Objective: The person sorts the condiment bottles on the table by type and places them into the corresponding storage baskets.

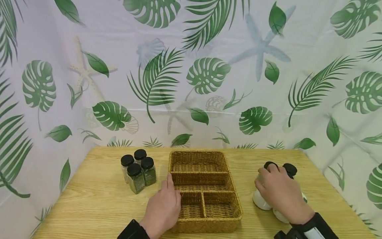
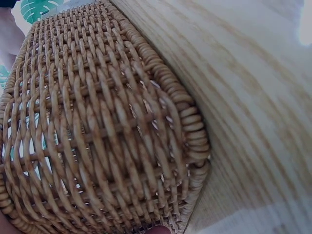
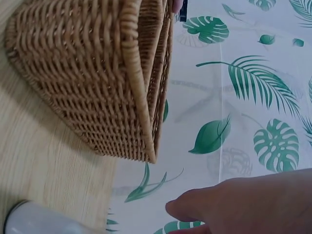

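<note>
A brown woven basket (image 1: 206, 225) with several compartments stands mid-table. My left hand (image 1: 163, 209) is at its left wall and holds the rim, index finger stretched along the edge. A fingertip (image 2: 158, 229) shows against the outer weave in the left wrist view. On the right, my right hand (image 1: 282, 191) reaches over a group of jars, fingers bent at a black lid (image 1: 271, 164); whether they grip it is hidden. Beside it are another black lid (image 1: 290, 169) and a white jar (image 1: 261, 200). The right wrist view shows the thumb (image 3: 187, 204) and the basket's side.
Several glass spice jars with black lids (image 1: 135, 179) stand together left of the basket. The wooden table (image 1: 89, 199) ends at a leaf-printed cloth (image 1: 209, 113) behind it.
</note>
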Tool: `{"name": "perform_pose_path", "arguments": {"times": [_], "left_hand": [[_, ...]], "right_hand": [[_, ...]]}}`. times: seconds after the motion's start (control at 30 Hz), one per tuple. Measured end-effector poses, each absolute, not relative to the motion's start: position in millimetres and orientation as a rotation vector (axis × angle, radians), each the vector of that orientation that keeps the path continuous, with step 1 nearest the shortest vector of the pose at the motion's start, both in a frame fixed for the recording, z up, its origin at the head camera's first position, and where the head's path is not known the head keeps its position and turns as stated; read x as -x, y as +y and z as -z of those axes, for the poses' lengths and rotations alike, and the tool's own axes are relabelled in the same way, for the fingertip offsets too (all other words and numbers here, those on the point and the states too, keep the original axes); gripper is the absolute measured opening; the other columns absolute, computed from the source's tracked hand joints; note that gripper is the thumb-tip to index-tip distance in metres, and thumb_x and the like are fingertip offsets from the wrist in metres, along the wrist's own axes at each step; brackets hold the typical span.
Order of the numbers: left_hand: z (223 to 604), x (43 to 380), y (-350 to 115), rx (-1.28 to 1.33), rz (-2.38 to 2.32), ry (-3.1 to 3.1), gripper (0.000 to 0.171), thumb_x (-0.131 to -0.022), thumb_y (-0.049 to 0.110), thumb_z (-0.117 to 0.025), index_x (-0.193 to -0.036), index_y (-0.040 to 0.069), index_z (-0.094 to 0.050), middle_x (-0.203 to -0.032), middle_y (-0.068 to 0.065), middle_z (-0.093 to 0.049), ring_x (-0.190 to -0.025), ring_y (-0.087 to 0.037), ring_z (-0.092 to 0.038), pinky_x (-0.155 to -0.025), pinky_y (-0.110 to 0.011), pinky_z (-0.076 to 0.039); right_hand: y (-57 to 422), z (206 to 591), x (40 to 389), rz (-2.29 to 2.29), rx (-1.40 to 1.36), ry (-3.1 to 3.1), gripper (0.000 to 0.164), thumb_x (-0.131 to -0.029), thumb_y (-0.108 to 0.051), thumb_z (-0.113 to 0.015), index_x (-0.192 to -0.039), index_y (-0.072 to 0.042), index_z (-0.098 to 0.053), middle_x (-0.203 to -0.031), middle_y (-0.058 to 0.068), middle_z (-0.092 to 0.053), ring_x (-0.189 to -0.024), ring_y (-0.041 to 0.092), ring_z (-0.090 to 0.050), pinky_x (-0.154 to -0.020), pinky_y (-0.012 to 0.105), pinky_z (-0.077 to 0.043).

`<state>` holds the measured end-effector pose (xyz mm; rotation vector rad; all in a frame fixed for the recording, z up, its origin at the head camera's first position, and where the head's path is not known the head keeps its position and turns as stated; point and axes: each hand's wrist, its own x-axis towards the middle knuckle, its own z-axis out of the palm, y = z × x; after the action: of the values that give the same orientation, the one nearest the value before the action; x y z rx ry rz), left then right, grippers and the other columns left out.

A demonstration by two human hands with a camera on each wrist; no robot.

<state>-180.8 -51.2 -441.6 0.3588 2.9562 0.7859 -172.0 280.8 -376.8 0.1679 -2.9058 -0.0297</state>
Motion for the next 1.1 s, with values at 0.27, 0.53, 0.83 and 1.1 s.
{"name": "perform_pose_path", "arguments": {"times": [0.27, 0.53, 0.83, 1.1], "left_hand": [[442.2, 181.2, -53.8, -0.383, -0.82, 2.959, 0.062, -0.109, 0.026, -0.038, -0.158, -0.007, -0.019, -0.15, -0.031, -0.04, -0.095, -0.035, -0.067, -0.051, -0.032, -0.041], [443.4, 182.3, -52.8, -0.415, -0.856, 2.958, 0.061, -0.108, 0.024, -0.038, -0.156, -0.011, -0.021, -0.147, -0.033, -0.041, -0.092, -0.035, -0.068, -0.049, -0.03, -0.043], [444.5, 182.0, -54.5, -0.441, -0.855, 2.954, 0.06, -0.109, 0.024, -0.036, -0.156, -0.011, -0.021, -0.149, -0.034, -0.04, -0.103, -0.039, -0.068, -0.051, -0.031, -0.044], [445.6, 183.5, -56.5, -0.417, -0.847, 2.978, 0.061, -0.108, 0.024, -0.038, -0.156, -0.01, -0.022, -0.146, -0.032, -0.043, -0.099, -0.038, -0.069, -0.05, -0.031, -0.044]], "right_hand": [[292.1, 379.8, 175.0, 0.059, -0.169, -2.998, 0.035, -0.088, -0.022, -0.074, -0.117, -0.003, -0.071, -0.1, 0.019, -0.062, -0.087, 0.039, -0.057, -0.051, 0.045, -0.051], [299.6, 376.5, 177.8, -0.003, -0.245, -3.073, 0.037, -0.081, -0.005, -0.072, -0.118, -0.002, -0.07, -0.096, 0.016, -0.06, -0.083, 0.032, -0.049, -0.061, 0.041, -0.047], [302.3, 376.8, 180.2, -0.074, -0.344, -3.075, 0.028, -0.08, -0.001, -0.076, -0.105, -0.012, -0.073, -0.092, 0.007, -0.062, -0.08, 0.028, -0.047, -0.065, 0.038, -0.046], [293.3, 375.0, 182.8, -0.063, -0.47, -2.953, 0.027, -0.078, -0.001, -0.08, -0.103, -0.008, -0.073, -0.091, 0.005, -0.061, -0.083, 0.028, -0.052, -0.07, 0.039, -0.048]]}}
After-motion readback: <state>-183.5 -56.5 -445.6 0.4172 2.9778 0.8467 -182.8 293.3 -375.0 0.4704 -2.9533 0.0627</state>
